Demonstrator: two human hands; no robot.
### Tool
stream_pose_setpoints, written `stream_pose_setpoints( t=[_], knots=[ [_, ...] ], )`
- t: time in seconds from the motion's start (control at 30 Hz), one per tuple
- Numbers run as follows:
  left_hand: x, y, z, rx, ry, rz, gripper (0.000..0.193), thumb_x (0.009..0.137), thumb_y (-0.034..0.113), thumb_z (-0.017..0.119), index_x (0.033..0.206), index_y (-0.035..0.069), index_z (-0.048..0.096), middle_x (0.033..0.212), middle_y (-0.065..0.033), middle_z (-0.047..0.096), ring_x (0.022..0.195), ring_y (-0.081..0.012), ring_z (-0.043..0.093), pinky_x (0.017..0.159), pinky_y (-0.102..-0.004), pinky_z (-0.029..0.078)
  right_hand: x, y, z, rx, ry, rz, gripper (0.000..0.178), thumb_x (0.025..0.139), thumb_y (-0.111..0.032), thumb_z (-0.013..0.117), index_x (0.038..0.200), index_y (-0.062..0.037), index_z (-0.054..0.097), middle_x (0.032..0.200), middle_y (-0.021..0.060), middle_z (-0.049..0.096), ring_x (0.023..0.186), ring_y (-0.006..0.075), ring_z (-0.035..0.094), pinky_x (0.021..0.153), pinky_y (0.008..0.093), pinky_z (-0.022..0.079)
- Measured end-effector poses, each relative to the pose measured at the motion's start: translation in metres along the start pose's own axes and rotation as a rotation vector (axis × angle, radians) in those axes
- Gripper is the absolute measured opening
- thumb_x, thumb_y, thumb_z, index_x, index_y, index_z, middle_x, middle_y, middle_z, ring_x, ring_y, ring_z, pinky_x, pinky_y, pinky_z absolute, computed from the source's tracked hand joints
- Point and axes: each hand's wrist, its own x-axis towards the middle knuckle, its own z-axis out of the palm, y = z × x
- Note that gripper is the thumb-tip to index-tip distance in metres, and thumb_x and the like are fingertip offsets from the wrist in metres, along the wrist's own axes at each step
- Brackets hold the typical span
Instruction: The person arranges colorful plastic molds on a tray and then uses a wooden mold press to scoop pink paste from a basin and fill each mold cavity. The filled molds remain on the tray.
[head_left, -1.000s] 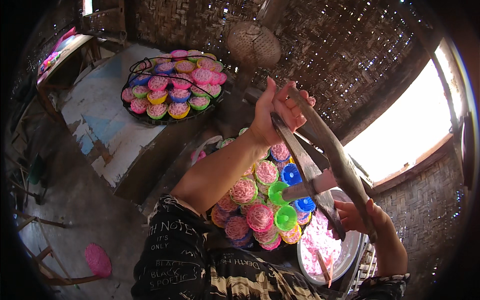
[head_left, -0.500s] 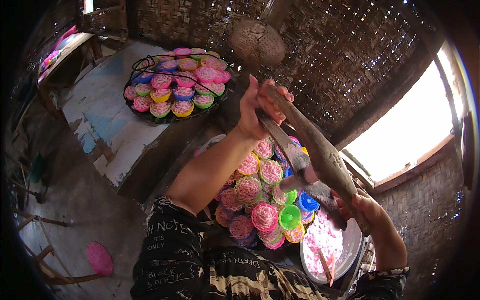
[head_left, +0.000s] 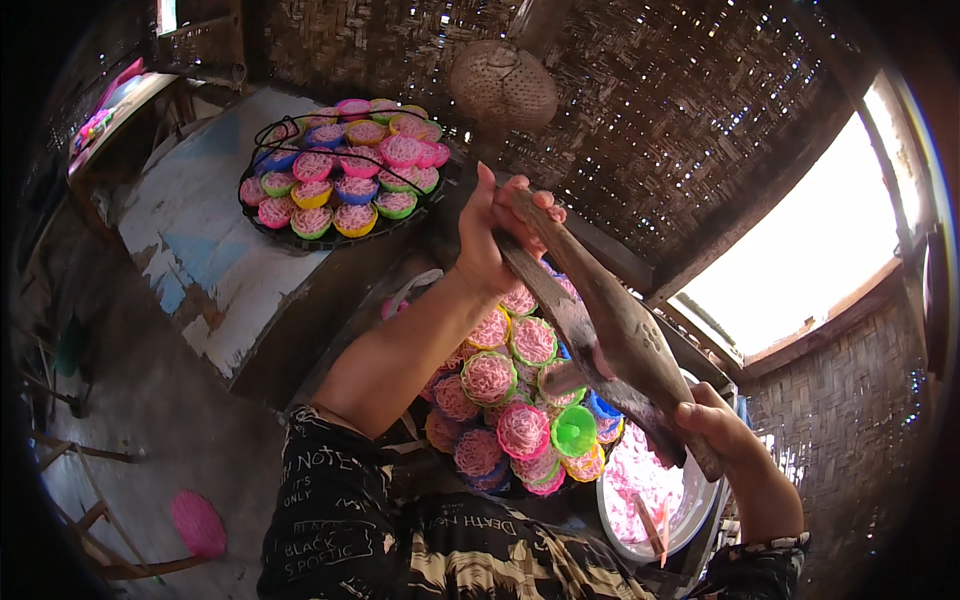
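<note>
A two-handled wooden press (head_left: 632,335) slants across the middle, made of a thick upper bar and a flatter lower bar with a short cylinder. My left hand (head_left: 500,228) wraps its far left end, fingers over the upper bar, thumb raised. At the near right end my right hand (head_left: 712,420) grips the bars, its fingers partly hidden. Below lie several frilled plastic cups (head_left: 490,378) filled with pink strands. A green cup (head_left: 575,431) among them shows a bare inside. The cylinder's end is over the cups.
A basin (head_left: 704,505) of pink dough (head_left: 640,470) with a flat stick (head_left: 650,528) stands at the lower right. On a worn table (head_left: 200,235) sits a round tray (head_left: 290,240) of more filled cups. A woven wall (head_left: 650,110) and bright window (head_left: 790,260) rise beyond.
The press's two bars have come closer together, and less of the pink-smeared plunger shows between them. Both hands still hold it. The whole view has shifted slightly.
</note>
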Motion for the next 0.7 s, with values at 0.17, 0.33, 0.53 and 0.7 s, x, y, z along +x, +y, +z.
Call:
stream_pose_setpoints(
  t=[0.17,0.33,0.53,0.7],
  knots=[
    [0.007,-0.010,0.003,-0.002,0.027,0.002,0.048,0.088,0.062,0.041,0.081,0.016,0.053,0.078,-0.0087,0.058,0.084,-0.0278,0.052,0.080,-0.0373,0.042,-0.002,-0.003,-0.006,-0.021,0.033,0.012,0.066,0.067,-0.049,0.071,0.090,0.0119,0.060,0.066,0.0098,0.060,0.053,0.0134,0.058,0.047,0.0253,0.048],
    [-0.004,-0.015,0.004,-0.002,0.060,-0.065,0.051,0.087,0.064,0.040,0.078,0.016,0.055,0.078,-0.0094,0.057,0.081,-0.0291,0.052,0.077,-0.0376,0.042,-0.015,0.011,-0.009,0.050,-0.021,0.041,0.062,0.071,-0.048,0.071,0.086,0.0108,0.061,0.065,0.0105,0.060,0.052,0.0140,0.058,0.045,0.0254,0.047],
    [0.007,0.007,0.034,0.056,-0.091,-0.085,0.061,0.086,0.068,0.036,0.087,0.012,0.061,0.079,-0.0110,0.058,0.081,-0.0298,0.053,0.081,-0.0392,0.041,-0.005,0.046,-0.003,-0.010,-0.154,-0.033,0.086,0.079,-0.073,0.041,0.106,0.0072,0.055,0.081,0.0139,0.063,0.071,0.0208,0.063,0.066,0.0319,0.051],
    [0.040,0.009,0.066,0.030,-0.148,-0.129,0.070,0.085,0.069,0.032,0.107,0.007,0.055,0.087,-0.0148,0.060,0.091,-0.0333,0.056,0.094,-0.0449,0.040,-0.008,0.046,-0.025,0.151,-0.262,-0.094,0.078,0.091,-0.063,0.026,0.106,0.0068,0.057,0.087,0.0160,0.064,0.080,0.0229,0.063,0.072,0.0340,0.050]
  ],
)
